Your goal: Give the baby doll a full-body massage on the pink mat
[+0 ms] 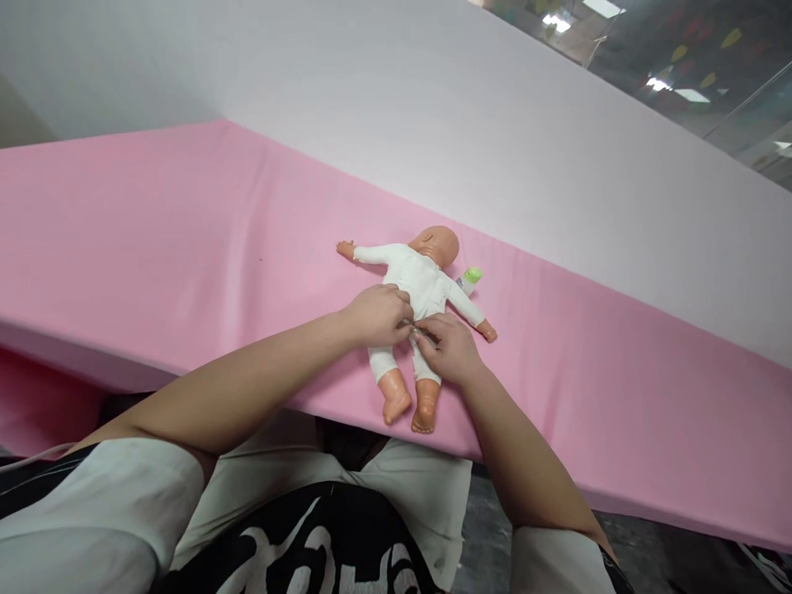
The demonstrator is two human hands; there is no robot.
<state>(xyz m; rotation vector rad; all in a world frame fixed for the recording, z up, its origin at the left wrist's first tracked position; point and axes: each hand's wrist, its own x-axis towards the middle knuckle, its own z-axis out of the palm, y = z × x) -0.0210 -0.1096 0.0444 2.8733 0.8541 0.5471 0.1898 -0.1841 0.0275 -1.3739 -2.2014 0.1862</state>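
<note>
A baby doll [416,280] with a white cloth body and bare plastic head, hands and feet lies on the pink-covered table. Its head points away from me and its arms are spread. My left hand [384,315] is closed in a pinch at the doll's hip area. Close beside it, my right hand [450,345] is also pinched, fingertips nearly meeting the left ones over the doll's lower body. Whatever lies between the fingertips is too small and hidden to name. A small bottle [469,280] with a light green cap lies beside the doll's arm on the right.
The pink table cover [124,239] stretches to both sides, with its near edge just in front of my lap. A pale wall [396,107] rises behind the table. Glass panels [686,74] reflecting ceiling lights are at the upper right.
</note>
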